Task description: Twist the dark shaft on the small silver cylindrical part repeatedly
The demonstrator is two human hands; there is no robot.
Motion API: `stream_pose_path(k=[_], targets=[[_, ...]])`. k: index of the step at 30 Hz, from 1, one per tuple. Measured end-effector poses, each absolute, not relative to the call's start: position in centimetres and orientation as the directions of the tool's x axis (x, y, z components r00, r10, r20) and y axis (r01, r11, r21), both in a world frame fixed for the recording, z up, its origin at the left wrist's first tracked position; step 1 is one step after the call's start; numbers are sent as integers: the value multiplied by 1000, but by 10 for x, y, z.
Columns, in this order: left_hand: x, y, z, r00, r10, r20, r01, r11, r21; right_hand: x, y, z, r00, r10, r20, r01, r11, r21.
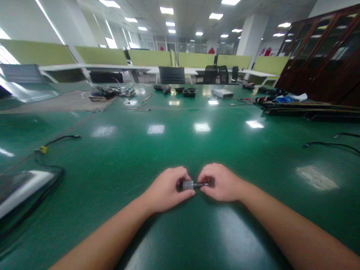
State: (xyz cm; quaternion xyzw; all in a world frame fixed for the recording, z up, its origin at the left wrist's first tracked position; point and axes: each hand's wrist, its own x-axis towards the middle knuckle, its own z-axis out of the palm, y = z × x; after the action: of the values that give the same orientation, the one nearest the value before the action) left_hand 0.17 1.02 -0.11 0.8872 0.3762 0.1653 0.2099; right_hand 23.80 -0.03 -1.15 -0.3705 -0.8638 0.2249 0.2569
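A small cylindrical object (188,185), grey and partly clear with a dark end, lies sideways between my two hands, low over the green table (180,150). A thin dark rod (200,185) extends from its right side. My left hand (168,187) curls around the cylinder's left end, with thumb and fingers on either side of it. Around the rod's right end, the fingers of my right hand (221,182) are closed in a pinch. The fingers hide both ends of the object, and its fine detail is blurred.
At the left edge sits a white-and-dark device (28,187) with a black cable; a yellow-tagged cable (43,150) lies beyond. Black cables (332,144) lie at right. Tools (163,89), a grey box (222,93) and stacked dark panels (309,110) sit farther back.
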Motion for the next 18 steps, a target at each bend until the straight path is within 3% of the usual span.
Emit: stream_pose_path(k=[18], targets=[[2,10,-1,649,751,120,604,-605,519,247,5,-14,-591,749,299,512,635,-579]])
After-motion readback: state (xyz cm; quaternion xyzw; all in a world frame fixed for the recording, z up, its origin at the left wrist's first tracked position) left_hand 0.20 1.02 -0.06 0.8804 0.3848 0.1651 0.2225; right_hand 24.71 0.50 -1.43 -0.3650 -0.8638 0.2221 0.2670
